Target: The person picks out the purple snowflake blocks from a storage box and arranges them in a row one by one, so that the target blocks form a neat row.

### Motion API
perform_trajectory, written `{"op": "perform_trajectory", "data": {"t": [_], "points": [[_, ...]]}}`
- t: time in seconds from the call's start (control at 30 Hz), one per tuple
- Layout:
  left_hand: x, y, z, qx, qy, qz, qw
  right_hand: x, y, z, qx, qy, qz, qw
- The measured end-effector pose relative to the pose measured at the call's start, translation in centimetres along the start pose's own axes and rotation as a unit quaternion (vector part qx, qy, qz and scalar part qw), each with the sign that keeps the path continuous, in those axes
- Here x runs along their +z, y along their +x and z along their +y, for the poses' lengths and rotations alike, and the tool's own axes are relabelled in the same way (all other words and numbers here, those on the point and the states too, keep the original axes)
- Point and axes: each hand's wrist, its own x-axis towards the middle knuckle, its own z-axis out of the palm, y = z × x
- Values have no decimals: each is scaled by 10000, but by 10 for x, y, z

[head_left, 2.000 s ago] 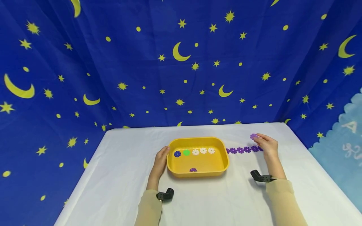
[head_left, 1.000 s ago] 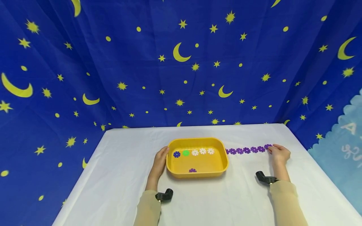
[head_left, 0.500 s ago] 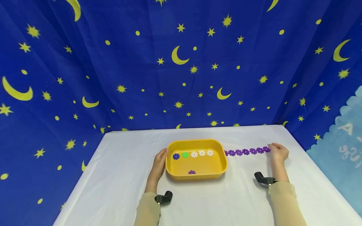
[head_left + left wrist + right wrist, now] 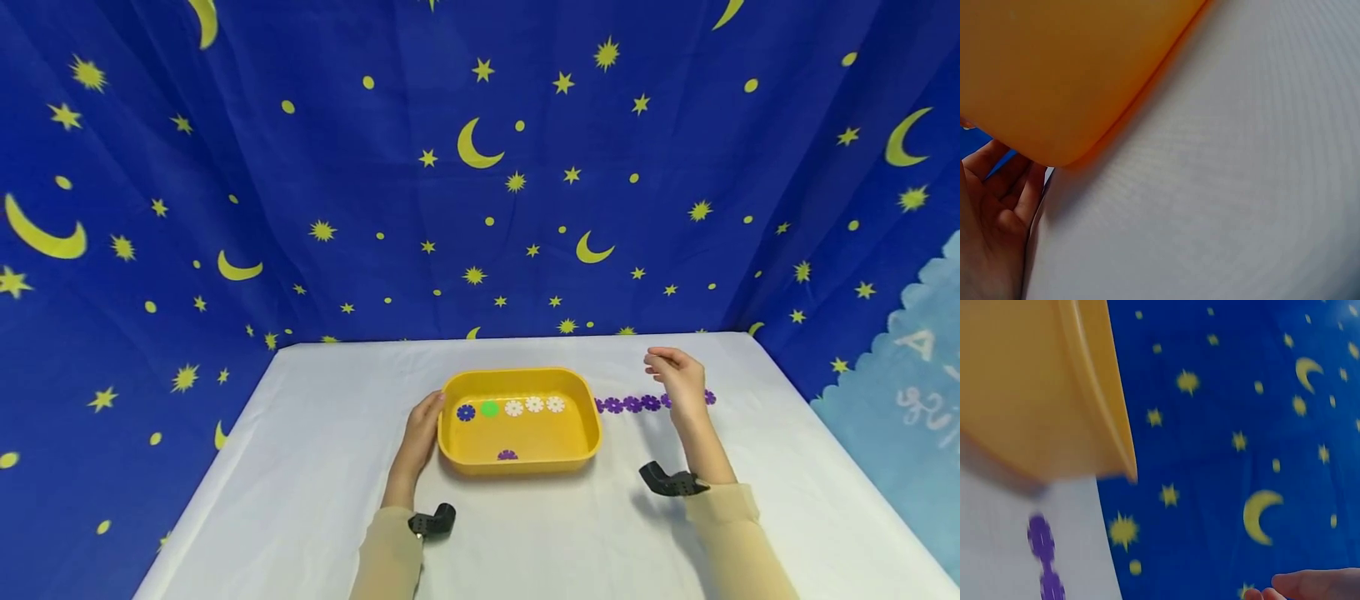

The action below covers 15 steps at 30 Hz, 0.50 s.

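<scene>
A yellow tray (image 4: 519,467) stands mid-table in the head view. In it lie a blue snowflake disc (image 4: 466,412), a green disc (image 4: 489,408), white snowflake discs (image 4: 534,404) and a purple disc (image 4: 507,455) at the near wall. My left hand (image 4: 417,429) rests against the tray's left side; the left wrist view shows its relaxed fingers (image 4: 1013,181) at the outer wall. A row of purple snowflake discs (image 4: 632,404) runs right from the tray, partly hidden by my right hand (image 4: 678,382). This hand is raised, its fingers loosely bent and nothing visible in them.
A white cloth (image 4: 300,483) covers the table. Behind it and at the sides hangs a blue curtain (image 4: 390,192) with yellow moons and stars. Light blue fabric (image 4: 915,392) hangs at the right. Each wrist carries a black camera mount (image 4: 667,481).
My right hand set a purple disc at the right end of the row, let go, then lifted and moved left towards the tray. My left hand stays at the tray.
</scene>
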Motion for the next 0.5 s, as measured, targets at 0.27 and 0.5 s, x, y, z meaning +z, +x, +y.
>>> {"op": "perform_trajectory", "data": {"t": [0.27, 0.5], "points": [[2, 6, -9, -39, 59, 89, 9999, 36, -23, -2, -182, -648, -957, 9931], [4, 13, -26, 125, 142, 274, 9994, 78, -42, -1, -330, -433, -2101, 9762]]}}
